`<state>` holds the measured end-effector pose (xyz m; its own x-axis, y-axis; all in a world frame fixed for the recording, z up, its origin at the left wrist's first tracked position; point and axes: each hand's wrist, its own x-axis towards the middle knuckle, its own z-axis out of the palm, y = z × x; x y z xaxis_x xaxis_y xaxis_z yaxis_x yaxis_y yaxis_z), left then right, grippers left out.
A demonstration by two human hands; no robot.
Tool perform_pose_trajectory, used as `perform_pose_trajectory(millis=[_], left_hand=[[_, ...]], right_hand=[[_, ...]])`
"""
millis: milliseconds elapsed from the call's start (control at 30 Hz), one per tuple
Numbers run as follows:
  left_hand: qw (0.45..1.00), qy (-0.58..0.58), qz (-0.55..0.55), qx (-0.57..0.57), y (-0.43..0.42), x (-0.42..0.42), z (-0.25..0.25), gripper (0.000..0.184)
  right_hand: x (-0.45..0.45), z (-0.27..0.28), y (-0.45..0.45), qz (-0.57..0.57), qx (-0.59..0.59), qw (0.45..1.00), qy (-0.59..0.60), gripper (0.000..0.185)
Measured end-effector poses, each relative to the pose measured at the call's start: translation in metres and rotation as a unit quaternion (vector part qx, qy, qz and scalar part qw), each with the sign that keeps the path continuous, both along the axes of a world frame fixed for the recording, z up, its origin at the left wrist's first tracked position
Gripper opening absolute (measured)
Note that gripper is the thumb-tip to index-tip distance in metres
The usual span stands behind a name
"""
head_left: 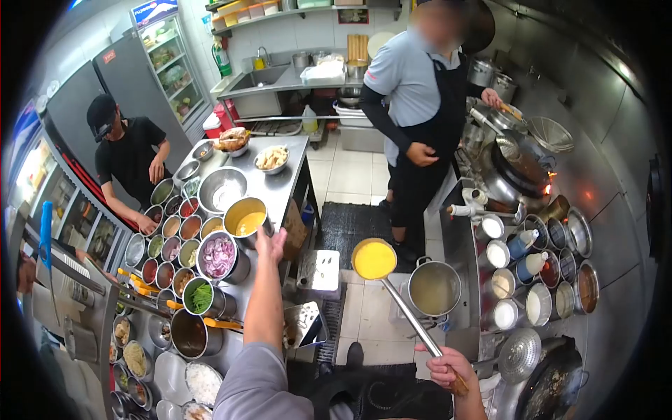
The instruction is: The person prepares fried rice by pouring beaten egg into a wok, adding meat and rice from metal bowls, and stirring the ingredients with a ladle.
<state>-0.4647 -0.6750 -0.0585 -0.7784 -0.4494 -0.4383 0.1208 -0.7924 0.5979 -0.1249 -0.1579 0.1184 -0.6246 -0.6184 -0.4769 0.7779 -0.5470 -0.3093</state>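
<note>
My left hand [271,246] reaches forward to the near right side of a metal pot [263,229] with yellow liquid, perhaps beaten egg. The hand is open, its fingers stretched out at the pot's wall; whether it bears any weight I cannot tell. My right hand [448,367] is closed round the wooden-ended handle of a long ladle [408,309]. Its bowl is full of the same yellow liquid [374,260] and hangs level above the floor, left of a two-handled pot [434,287] of cloudy liquid. Beside my left hand stands a pot of chopped red onion [218,258].
Metal containers of ingredients crowd the steel table [290,164] on the left. A co-worker in black [133,150] reaches into them. Another person in an apron [427,119] stands at a flaming wok [514,171]. Seasoning pots and bottles [532,266] line the right counter; a blackened wok [553,385] sits nearer.
</note>
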Motion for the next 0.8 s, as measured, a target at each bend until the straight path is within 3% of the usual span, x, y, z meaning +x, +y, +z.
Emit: perform_pose_trajectory(millis=[33,100,200,267,333,500,533,567,600,633,667,700,733,767,800], left_hand=[[0.998,-0.047,-0.041,0.028,0.013,0.012,0.005,0.076],[0.975,-0.109,-0.155,-0.114,0.041,0.029,0.004,0.054],[0.954,-0.069,-0.262,-0.130,0.086,0.043,0.035,0.043],[0.907,-0.056,-0.358,-0.215,0.112,0.043,0.070,0.071],[0.870,-0.008,-0.383,-0.310,0.138,0.043,0.094,0.081],[0.802,0.112,-0.381,-0.446,0.183,0.005,0.248,0.092],[0.741,0.191,-0.494,-0.412,0.167,-0.005,0.274,0.074],[0.700,0.269,-0.632,-0.198,0.144,-0.056,0.268,0.051],[0.598,0.332,-0.593,-0.426,0.143,-0.046,0.284,0.058],[0.474,0.365,-0.495,-0.630,0.145,-0.036,0.301,0.070],[0.654,0.269,-0.467,-0.530,0.169,-0.006,0.308,0.061],[0.737,0.209,-0.528,-0.367,0.164,-0.030,0.286,0.058],[0.778,0.217,-0.374,-0.457,0.197,0.067,0.302,0.060],[0.777,0.260,-0.376,-0.433,0.197,0.074,0.265,0.068],[0.722,0.256,-0.437,-0.471,0.187,0.099,0.240,0.062]], right_hand=[[0.006,-0.001,0.004,-0.010,0.004,1.000,0.000,0.052],[0.018,0.000,0.007,-0.030,0.027,0.999,-0.003,0.052],[0.040,0.009,0.008,-0.058,0.113,0.991,0.031,0.053],[0.056,0.005,0.013,-0.060,0.117,0.990,0.050,0.053],[0.076,-0.006,0.025,-0.058,0.123,0.988,0.068,0.054],[0.142,-0.012,0.029,-0.172,0.051,0.983,0.031,0.046],[0.156,-0.007,0.020,-0.211,0.013,0.977,0.034,0.043],[0.170,0.000,0.009,-0.270,-0.007,0.962,0.030,0.038],[0.185,-0.007,0.014,-0.287,-0.063,0.955,-0.032,0.036],[0.197,0.001,0.012,-0.277,-0.035,0.960,0.025,0.036],[0.208,-0.004,0.017,-0.287,-0.015,0.957,0.024,0.037],[0.218,0.024,0.003,-0.338,-0.014,0.941,0.002,0.037],[0.230,0.016,0.009,-0.338,-0.064,0.939,0.030,0.038],[0.243,0.030,0.008,-0.344,-0.045,0.936,0.058,0.039],[0.258,0.032,0.012,-0.353,-0.029,0.934,0.045,0.037]])
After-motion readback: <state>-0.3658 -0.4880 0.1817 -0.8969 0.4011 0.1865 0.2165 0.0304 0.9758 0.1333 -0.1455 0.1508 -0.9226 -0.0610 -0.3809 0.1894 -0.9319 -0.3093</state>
